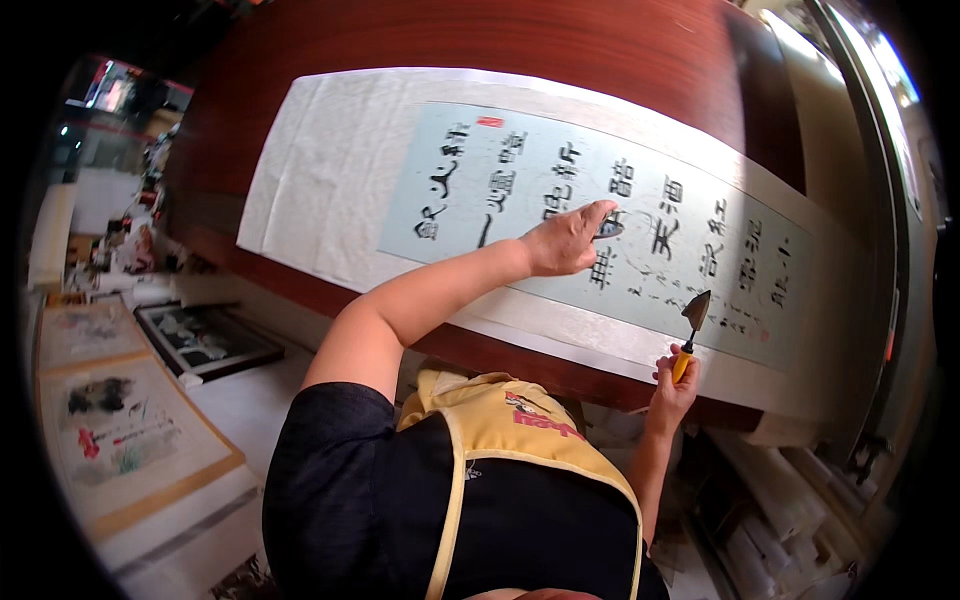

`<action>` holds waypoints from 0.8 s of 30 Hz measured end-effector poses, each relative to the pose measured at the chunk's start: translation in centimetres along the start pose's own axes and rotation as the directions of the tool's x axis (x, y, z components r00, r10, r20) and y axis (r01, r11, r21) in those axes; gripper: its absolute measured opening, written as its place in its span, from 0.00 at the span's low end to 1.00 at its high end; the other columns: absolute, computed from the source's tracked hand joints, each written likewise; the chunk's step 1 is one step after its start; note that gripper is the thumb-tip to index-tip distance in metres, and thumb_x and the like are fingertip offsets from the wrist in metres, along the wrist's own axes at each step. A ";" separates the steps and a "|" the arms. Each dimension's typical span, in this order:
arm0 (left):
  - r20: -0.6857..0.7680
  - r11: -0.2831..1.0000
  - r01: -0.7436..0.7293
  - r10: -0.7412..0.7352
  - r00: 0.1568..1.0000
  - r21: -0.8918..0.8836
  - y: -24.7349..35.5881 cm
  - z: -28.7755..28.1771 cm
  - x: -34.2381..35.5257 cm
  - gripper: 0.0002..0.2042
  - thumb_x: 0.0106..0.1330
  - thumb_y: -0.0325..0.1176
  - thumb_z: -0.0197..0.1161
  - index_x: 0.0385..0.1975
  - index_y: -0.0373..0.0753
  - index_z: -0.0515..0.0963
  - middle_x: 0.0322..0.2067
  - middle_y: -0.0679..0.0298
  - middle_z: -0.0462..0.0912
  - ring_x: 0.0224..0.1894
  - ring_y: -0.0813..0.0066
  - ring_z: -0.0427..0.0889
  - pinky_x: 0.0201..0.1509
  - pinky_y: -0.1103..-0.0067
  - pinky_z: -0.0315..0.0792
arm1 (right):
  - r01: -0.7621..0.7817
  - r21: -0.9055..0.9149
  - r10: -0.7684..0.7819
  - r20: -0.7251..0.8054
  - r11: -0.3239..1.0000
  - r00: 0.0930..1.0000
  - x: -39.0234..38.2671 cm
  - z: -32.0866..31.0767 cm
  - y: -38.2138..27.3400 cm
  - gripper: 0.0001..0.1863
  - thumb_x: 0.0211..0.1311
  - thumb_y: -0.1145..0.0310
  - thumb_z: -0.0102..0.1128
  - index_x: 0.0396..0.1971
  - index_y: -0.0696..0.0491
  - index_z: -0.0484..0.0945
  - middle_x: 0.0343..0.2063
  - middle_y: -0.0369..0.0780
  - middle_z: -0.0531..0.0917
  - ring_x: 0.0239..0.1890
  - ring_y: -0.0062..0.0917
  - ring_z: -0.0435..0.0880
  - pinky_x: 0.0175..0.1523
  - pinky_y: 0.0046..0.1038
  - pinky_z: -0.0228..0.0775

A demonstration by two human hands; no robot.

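A calligraphy scroll (pixel 400 200), with large dark characters on a pale blue panel and a wide off-white border, lies across the dark red wooden table (pixel 450 40). My left hand (pixel 565 240) reaches over the middle of the panel, closed around a small grey object (pixel 610 230) that is too hidden to name, against the paper. At the table's near edge on the right, my right hand (pixel 675 385) grips the yellow handle of a small pointed trowel (pixel 698 312), its metal blade pointing away from me over the lower border of the panel.
At the lower left, paintings (pixel 140 460) lie on a lower surface beside a dark framed picture (pixel 200 335). A long metal rail (pixel 858 220) runs along the right side. Rolled papers (pixel 750 480) sit below the table at the right, and clutter fills the background at upper left.
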State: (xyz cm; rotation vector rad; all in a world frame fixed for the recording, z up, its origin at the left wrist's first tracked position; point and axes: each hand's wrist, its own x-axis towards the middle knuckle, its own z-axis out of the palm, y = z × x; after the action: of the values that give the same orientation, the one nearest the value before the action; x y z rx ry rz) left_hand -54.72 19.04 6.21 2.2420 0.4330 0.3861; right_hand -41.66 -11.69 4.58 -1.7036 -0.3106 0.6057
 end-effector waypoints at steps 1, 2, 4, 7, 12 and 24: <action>0.069 0.989 0.109 -0.103 0.992 -0.099 0.6 -1.2 -1.2 0.33 0.60 0.23 0.57 0.68 0.37 0.57 0.34 0.54 0.76 0.36 0.56 0.79 0.44 0.67 0.75 | 0.007 -0.040 -0.005 0.055 0.999 0.998 0.2 0.3 -0.2 0.05 0.68 0.77 0.59 0.40 0.53 0.73 0.47 0.37 0.80 0.35 0.12 0.75 0.37 0.16 0.70; 0.060 0.988 0.114 -0.108 0.992 -0.100 0.6 -2.3 -2.4 0.32 0.60 0.23 0.57 0.68 0.38 0.58 0.34 0.55 0.75 0.36 0.57 0.79 0.44 0.68 0.75 | 0.000 -0.016 0.001 0.079 1.000 0.997 0.4 0.9 -0.3 0.06 0.67 0.77 0.59 0.40 0.53 0.73 0.47 0.37 0.80 0.34 0.12 0.75 0.37 0.16 0.70; 0.035 0.987 0.106 -0.103 0.994 -0.121 0.7 -4.4 -4.7 0.32 0.62 0.24 0.58 0.68 0.41 0.59 0.33 0.56 0.75 0.36 0.59 0.79 0.45 0.69 0.75 | 0.000 0.014 -0.002 0.118 1.000 0.993 0.7 2.0 -1.2 0.08 0.66 0.78 0.61 0.41 0.53 0.73 0.46 0.36 0.81 0.34 0.12 0.74 0.36 0.16 0.70; 0.063 0.981 0.143 -0.135 0.989 -0.130 0.8 -9.1 -7.5 0.32 0.63 0.25 0.63 0.68 0.43 0.60 0.33 0.59 0.76 0.35 0.62 0.79 0.44 0.71 0.75 | 0.012 -0.018 -0.010 0.129 1.000 0.992 -0.5 4.1 -2.1 0.07 0.68 0.74 0.61 0.42 0.53 0.73 0.42 0.35 0.80 0.34 0.13 0.76 0.36 0.17 0.71; 0.087 0.941 0.244 -0.230 0.969 -0.234 -1.4 -17.9 -11.5 0.27 0.64 0.22 0.64 0.64 0.39 0.67 0.31 0.67 0.78 0.35 0.81 0.78 0.44 0.81 0.74 | 0.010 -0.032 -0.004 0.175 0.999 0.984 -3.5 10.8 -5.1 0.06 0.69 0.73 0.62 0.40 0.54 0.74 0.31 0.33 0.79 0.31 0.14 0.78 0.35 0.18 0.71; 0.367 0.912 0.294 -0.179 0.913 -0.285 -6.8 -32.9 -17.6 0.16 0.64 0.25 0.69 0.44 0.38 0.67 0.28 0.63 0.86 0.34 0.82 0.82 0.40 0.83 0.73 | -0.091 0.243 -0.011 0.386 0.966 0.922 -10.4 36.8 -12.5 0.12 0.63 0.73 0.68 0.41 0.53 0.72 0.42 0.39 0.86 0.32 0.12 0.78 0.35 0.16 0.70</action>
State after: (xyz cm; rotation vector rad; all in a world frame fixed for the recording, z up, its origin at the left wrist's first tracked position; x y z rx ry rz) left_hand -85.10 37.46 19.46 1.8451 0.4206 -0.0530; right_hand -68.94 16.14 14.47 -1.3364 -0.4555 0.9733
